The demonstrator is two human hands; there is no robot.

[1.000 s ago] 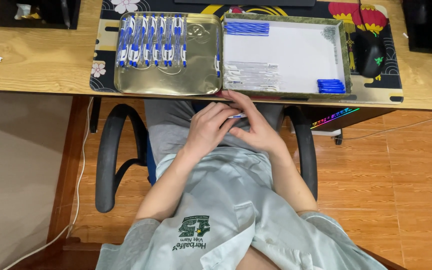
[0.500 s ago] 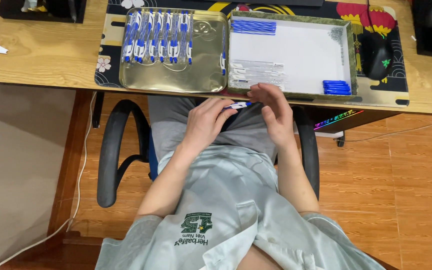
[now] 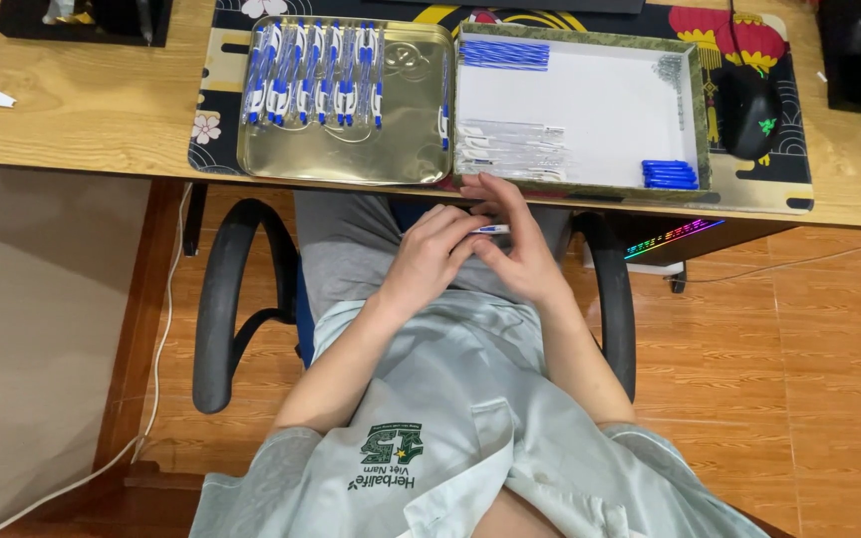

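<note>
Pens in blue and white lay in a row on the gold metal tray at the left of the desk. Below its edge, the left hand and right hand met over the lap, fingers pinched on one small pen. Rightward stood the white-lined box.

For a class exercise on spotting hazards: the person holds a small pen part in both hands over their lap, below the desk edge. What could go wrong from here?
1. The pen part sits between the left hand and right hand above the lap, not the desk; if it slips it may drop to the tiled floor.
2. The white box lies at the desk edge, just above the hands; a raised hand might knock it.
</note>
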